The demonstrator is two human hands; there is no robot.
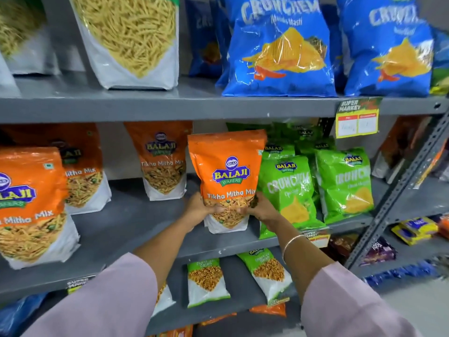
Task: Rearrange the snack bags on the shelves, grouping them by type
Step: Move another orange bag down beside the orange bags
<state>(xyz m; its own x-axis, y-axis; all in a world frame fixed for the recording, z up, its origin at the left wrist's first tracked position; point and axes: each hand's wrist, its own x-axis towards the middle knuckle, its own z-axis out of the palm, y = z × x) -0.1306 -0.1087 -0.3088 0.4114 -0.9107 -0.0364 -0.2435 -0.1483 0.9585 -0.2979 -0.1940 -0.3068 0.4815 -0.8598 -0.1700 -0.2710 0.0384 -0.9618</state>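
Both hands' grip (227,210) low on orange bag (227,166), upright.

Grey metal shelving (170,107) stands on a pale floor (413,307).

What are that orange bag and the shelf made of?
Orange bag: looks like glossy plastic film, shiny highlights and creases, with a clear window showing the snack. Shelf: seems grey painted metal, matte, with a perforated steel upright at its right.
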